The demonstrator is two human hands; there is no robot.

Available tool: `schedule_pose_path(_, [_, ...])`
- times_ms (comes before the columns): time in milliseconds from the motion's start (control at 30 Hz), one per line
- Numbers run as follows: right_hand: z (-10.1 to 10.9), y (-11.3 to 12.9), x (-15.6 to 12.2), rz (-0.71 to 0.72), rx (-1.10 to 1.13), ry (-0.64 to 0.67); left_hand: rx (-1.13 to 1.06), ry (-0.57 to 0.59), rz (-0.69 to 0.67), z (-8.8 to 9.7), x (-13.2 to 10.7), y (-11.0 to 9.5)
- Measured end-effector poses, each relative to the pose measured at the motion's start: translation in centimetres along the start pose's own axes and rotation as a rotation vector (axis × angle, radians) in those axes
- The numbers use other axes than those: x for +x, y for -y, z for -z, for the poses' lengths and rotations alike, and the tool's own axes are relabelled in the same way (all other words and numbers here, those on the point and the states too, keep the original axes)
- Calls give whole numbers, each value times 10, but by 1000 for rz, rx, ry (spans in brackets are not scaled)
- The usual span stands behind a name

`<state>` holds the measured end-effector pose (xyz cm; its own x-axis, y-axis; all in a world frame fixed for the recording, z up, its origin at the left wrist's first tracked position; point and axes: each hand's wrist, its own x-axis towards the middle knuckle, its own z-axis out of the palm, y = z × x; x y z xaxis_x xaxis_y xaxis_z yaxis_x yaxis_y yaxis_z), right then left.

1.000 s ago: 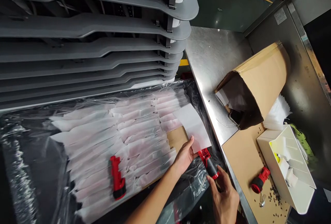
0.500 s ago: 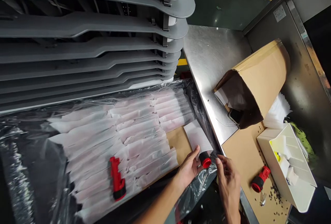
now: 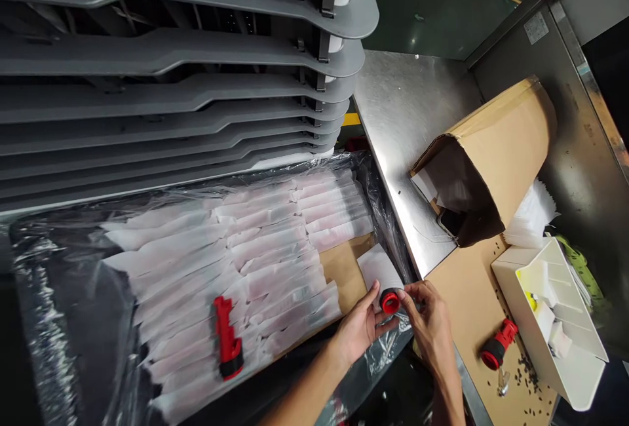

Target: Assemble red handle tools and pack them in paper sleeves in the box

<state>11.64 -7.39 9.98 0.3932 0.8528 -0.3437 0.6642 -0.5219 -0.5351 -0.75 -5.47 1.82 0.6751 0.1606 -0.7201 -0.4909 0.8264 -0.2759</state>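
Between my hands is a red-and-black tubular plastic part, its round red end facing me. A thin white wrapping sheet covers the rest of it; whether this is a loose sheet or a sleeve I cannot tell. My left hand grips the wrapped part, thumb on top and fingers underneath. My right hand pinches at the sheet's edge beside the red end. To the left, an unwrapped red part with a black collar lies on rows of white-wrapped parts.
Plastic film lines the box around the rows, with brown cardboard showing. Stacked grey panels stand behind. On the steel table are an open carton, a white bin, another red part and small black bits.
My right hand has moved in to the left, its thumb now against the sheet by the red end. The part has turned so its round opening faces me more.
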Motion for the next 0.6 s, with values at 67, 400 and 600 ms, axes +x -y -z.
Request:
schedule_pose_path(67, [-1, 0, 1, 14, -28, 2, 15, 15, -3, 1, -1, 0])
schedule_pose_path(400, [3, -1, 1, 178, -115, 41, -17, 142, 153, 3, -6, -7])
schedule_pose_path(600, [-12, -14, -6, -66, 26, -34, -80, -10, 34, 17, 16, 3])
